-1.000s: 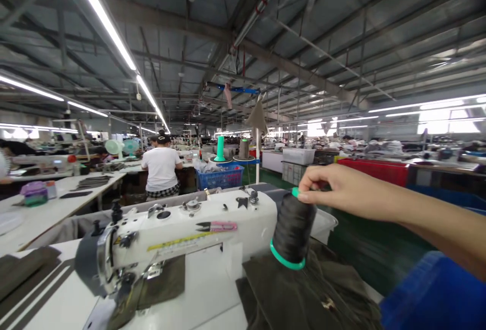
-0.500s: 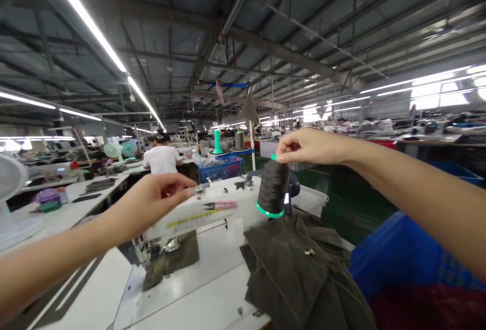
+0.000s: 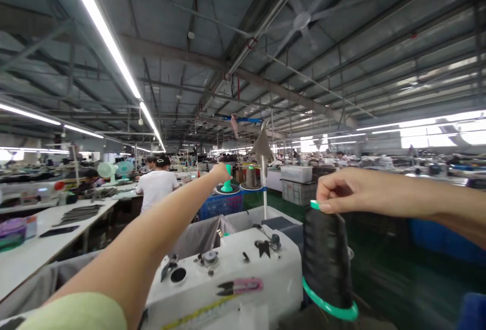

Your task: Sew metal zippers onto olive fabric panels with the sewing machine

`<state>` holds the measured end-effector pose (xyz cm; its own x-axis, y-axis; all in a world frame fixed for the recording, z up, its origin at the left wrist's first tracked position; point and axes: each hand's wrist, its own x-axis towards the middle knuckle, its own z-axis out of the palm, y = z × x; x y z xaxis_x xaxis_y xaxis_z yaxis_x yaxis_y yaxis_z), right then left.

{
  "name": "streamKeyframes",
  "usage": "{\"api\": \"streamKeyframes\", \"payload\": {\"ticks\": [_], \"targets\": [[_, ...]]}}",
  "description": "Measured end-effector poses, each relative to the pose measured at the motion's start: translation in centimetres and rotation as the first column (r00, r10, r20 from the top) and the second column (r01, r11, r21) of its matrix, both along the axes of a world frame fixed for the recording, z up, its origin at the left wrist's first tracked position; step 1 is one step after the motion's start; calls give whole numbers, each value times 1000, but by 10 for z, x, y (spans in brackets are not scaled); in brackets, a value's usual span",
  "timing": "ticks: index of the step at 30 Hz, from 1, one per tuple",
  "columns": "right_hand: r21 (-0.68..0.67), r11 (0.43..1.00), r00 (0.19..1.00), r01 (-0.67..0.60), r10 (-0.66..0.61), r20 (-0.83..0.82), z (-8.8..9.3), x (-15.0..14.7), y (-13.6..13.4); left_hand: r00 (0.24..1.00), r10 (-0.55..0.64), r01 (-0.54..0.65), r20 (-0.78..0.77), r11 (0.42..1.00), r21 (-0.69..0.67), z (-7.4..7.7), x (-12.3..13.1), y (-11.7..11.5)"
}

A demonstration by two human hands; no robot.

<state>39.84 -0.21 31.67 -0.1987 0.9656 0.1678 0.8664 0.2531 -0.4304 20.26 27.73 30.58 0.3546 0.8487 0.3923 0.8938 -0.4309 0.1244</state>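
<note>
My right hand (image 3: 336, 193) pinches the green top of a large cone of dark thread (image 3: 327, 259), which hangs upright at the right of the sewing machine (image 3: 279, 274). Stretched far forward, my left hand (image 3: 220, 174) is at the bare green spool (image 3: 228, 187) on the thread stand, its fingers closed around or against the spool's top. A second cone, brownish thread (image 3: 251, 177), stands just right of that spool. Pink-handled snips (image 3: 243, 286) lie on the machine's white top.
Behind the machine are a blue basket (image 3: 216, 207) and a white post (image 3: 265, 201) with cloth hung on it. A person in a white shirt (image 3: 157, 188) is at the left tables. Grey crate (image 3: 299, 193) stands farther back.
My left hand has moved from above the machine forward to the green spool. The thread cone in my right hand appears nearer and lower right. The view has tilted up and shifted forward.
</note>
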Motion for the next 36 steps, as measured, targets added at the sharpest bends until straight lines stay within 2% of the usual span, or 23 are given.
{"api": "streamKeyframes", "payload": {"ticks": [3, 6, 10, 14, 18, 20, 23, 26, 28, 30, 32, 36], "targets": [[-24, 1000, 1000, -8, 9, 27, 9, -8, 24, 999, 35, -34, 37, 999, -24, 8, 8, 37], [11, 1000, 997, -6, 5, 80, 21, -17, 52, 994, 70, -67, 88, 997, -35, 15, 10, 72], [44, 999, 997, 6, -9, 75, 37, -28, 86, 977, 125, -112, 172, 990, -81, 18, 12, 112], [50, 999, 998, -11, 8, 55, 53, -36, 116, 963, 112, -68, 246, 981, -184, 10, 18, 136], [24, 999, 998, -21, 20, 67, 74, -40, 145, 935, 58, 20, 350, 976, -215, 5, 25, 144], [31, 999, 996, -31, 28, 81, 86, -42, 161, 904, 41, 44, 427, 981, -187, 13, 25, 145], [108, 994, 991, -25, 10, 135, 101, -44, 191, 829, 1, 65, 559, 993, -98, 40, 10, 144], [253, 967, 971, 28, -87, 223, 110, -51, 230, 743, -55, 81, 667, 997, -8, 68, -22, 133], [345, 936, 949, 68, -167, 266, 112, -58, 259, 700, -95, 105, 708, 994, 30, 78, -50, 117], [389, 915, 936, 106, -224, 273, 112, -67, 286, 677, -136, 154, 724, 987, 42, 80, -80, 94], [414, 899, 929, 144, -267, 256, 112, -74, 310, 673, -150, 187, 725, 982, 29, 76, -111, 71], [450, 869, 911, 205, -337, 237, 117, -83, 344, 663, -65, 190, 746, 978, -84, 61, -162, 32]]}}
